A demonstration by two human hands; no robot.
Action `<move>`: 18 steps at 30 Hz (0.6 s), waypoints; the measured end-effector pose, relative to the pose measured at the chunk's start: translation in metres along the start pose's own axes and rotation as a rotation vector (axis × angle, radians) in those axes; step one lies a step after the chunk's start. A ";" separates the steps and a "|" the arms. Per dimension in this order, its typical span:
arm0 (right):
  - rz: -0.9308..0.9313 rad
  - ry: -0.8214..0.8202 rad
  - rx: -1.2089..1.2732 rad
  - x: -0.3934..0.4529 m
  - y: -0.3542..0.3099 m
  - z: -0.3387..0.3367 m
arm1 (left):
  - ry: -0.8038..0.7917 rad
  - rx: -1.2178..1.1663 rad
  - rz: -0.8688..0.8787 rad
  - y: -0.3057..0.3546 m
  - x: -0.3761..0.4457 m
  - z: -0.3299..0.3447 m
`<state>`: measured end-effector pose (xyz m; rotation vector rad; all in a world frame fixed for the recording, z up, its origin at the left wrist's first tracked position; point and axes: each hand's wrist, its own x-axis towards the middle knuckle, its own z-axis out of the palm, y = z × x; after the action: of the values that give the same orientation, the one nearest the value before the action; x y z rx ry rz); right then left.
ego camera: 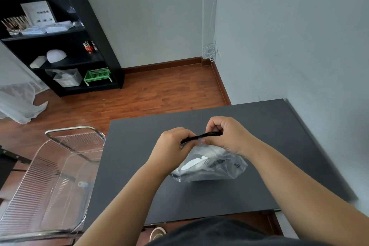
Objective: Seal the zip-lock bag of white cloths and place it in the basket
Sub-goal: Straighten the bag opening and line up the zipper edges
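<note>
A clear zip-lock bag (211,168) with white cloths inside stands on the dark grey table (259,126). Its black zip strip (201,137) runs along the top, lifted off the table. My left hand (173,148) pinches the left end of the strip. My right hand (225,136) pinches the right end, fingers curled over it. Both hands are close together above the bag. A clear ribbed plastic basket (50,181) with a metal rim stands to the left of the table, below table height.
A black shelf unit (65,42) with a green crate (97,76) and small items stands against the far wall. Wooden floor lies between it and the table. The grey wall (299,46) borders the table's right side. White fabric (18,104) lies at the left.
</note>
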<state>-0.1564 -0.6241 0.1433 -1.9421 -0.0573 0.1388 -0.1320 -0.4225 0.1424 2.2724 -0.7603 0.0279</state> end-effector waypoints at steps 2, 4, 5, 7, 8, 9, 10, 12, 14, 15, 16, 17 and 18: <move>0.063 -0.019 0.018 -0.001 0.000 -0.006 | 0.066 0.057 0.011 -0.002 0.000 -0.003; 0.146 -0.082 0.034 -0.004 -0.001 -0.014 | 0.140 0.111 0.023 -0.004 -0.001 -0.006; 0.174 -0.110 0.024 -0.006 -0.001 -0.017 | 0.172 0.132 0.029 -0.005 -0.002 -0.007; 0.183 -0.106 -0.031 -0.008 0.000 -0.019 | 0.196 0.146 0.030 -0.007 -0.004 -0.008; 0.171 -0.085 -0.064 -0.008 0.000 -0.019 | 0.189 0.130 0.025 -0.008 -0.005 -0.008; 0.157 -0.063 -0.093 -0.008 -0.001 -0.018 | 0.175 0.095 0.018 -0.008 -0.006 -0.008; 0.144 -0.046 -0.114 -0.007 -0.002 -0.017 | 0.156 0.046 0.013 -0.008 -0.005 -0.008; 0.113 -0.027 -0.143 -0.007 -0.004 -0.013 | 0.102 -0.040 0.020 -0.006 -0.004 -0.009; 0.065 -0.015 -0.183 -0.006 -0.007 -0.009 | 0.032 -0.057 0.048 -0.001 0.000 -0.008; 0.033 0.000 -0.203 -0.006 -0.008 -0.006 | 0.006 -0.047 0.066 0.002 0.002 -0.006; 0.002 0.021 -0.222 -0.006 -0.009 -0.004 | -0.006 -0.034 0.080 0.005 0.003 -0.005; -0.020 0.040 -0.235 -0.007 -0.010 -0.002 | -0.001 -0.018 0.085 0.007 0.004 -0.004; -0.030 0.055 -0.237 -0.007 -0.010 -0.001 | 0.019 0.001 0.083 0.007 0.005 -0.003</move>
<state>-0.1634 -0.6220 0.1535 -2.1798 -0.0689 0.0609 -0.1310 -0.4269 0.1505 2.2379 -0.8446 0.0884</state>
